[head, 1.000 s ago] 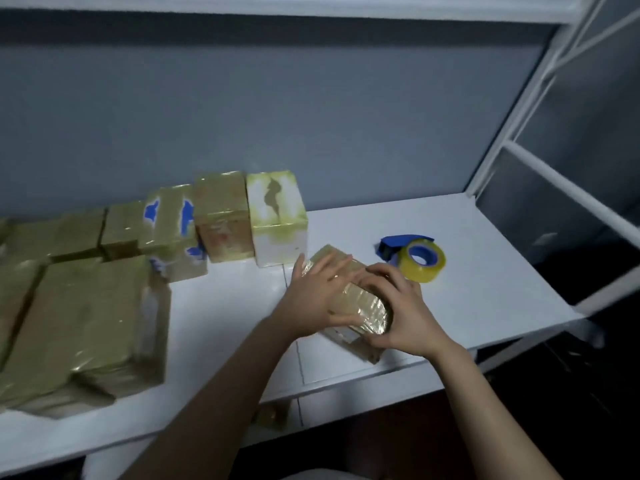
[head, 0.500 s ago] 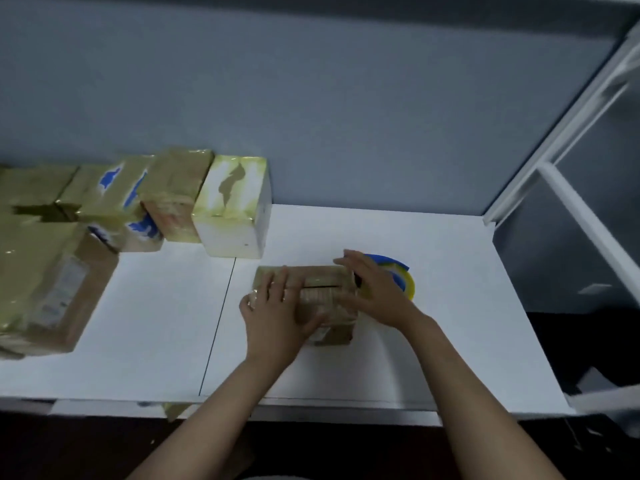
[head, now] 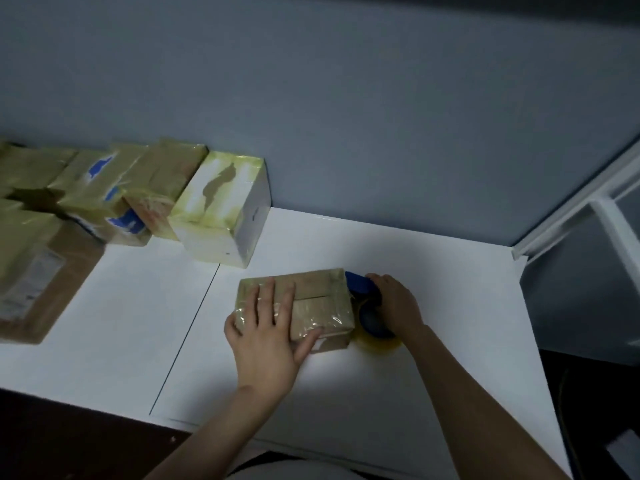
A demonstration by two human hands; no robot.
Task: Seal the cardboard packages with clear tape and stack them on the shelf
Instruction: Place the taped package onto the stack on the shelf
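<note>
Grey-blue wall point(head: 346, 116) fills the back, plain and matte. White metal post point(head: 571, 216) runs diagonally along the wall's right edge, with a white crossbar point(head: 614, 225) just right of it (blurred). Dark floor point(head: 52, 441) lies well below the wall, lower left.

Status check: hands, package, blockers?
Left hand pressing flat on small brown cardboard package. Right hand gripping blue tape dispenser at its right end. Taped boxes back-left, out of the way.

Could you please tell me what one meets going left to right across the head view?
Large brown cardboard box, white taped box, small tape-wrapped cardboard package, blue tape dispenser, right hand.
</note>
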